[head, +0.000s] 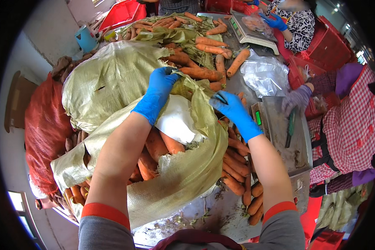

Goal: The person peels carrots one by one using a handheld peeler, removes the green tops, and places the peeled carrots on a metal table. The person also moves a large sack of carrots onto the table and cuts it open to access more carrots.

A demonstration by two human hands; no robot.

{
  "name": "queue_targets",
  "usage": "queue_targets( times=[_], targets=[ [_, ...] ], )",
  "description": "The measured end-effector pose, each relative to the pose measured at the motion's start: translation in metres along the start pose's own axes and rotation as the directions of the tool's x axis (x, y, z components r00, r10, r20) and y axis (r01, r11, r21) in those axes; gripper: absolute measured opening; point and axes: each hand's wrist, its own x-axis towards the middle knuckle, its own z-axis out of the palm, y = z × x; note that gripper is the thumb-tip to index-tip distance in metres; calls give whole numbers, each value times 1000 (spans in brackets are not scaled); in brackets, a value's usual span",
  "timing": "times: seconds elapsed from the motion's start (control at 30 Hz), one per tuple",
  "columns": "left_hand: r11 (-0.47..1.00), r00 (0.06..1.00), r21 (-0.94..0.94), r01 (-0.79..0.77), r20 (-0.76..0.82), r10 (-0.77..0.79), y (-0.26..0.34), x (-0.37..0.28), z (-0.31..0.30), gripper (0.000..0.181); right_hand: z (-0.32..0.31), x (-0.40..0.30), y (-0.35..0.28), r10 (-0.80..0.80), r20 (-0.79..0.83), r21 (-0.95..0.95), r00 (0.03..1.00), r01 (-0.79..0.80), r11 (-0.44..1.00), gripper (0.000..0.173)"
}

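Note:
Carrots [156, 145] show through the torn opening of a pale green woven sack [178, 197] in front of me. My left hand [161, 90], in a blue glove, grips the sack's frayed upper edge with bent fingers. To its right, my right hand [234, 111], gloved alike, is at the sack's right edge; its fingers are curled, and whether they pinch the fabric I cannot tell. A white sheet [176, 118], perhaps plastic, lies in the opening between my forearms. Loose carrots [237, 168] lie right of the sack on the metal table [234, 218].
A second woven sack [109, 78] and a red mesh sack [48, 134] stand left. On the right are a weighing scale with a metal tray [295, 153], a green-handled knife [290, 128] and clear plastic bags [264, 73]. Co-workers stand right; another scale [253, 32] is at the back.

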Motion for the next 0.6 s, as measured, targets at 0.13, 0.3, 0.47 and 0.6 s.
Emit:
queue_targets(
  times=[0.13, 0.3, 0.47, 0.6],
  targets=[
    [999, 1000, 34, 12, -23, -11, 5, 1, 1, 18, 21, -2, -9, 18, 47, 55, 999, -20, 998, 39],
    [990, 1000, 144, 6, -29, -2, 4, 1, 5, 20, 18, -51, -38, 342, -77, 691, 937, -197, 695, 27],
    [910, 977, 364, -199, 142, 157, -14, 6, 9, 22, 12, -93, -34, 260, 46, 761, 965, -203, 616, 21],
    [892, 950, 377, -250, 272, 151, 20, -28, 8, 28, 15, -123, -32, 283, -11, 785, 959, -167, 596, 23]
  ],
)
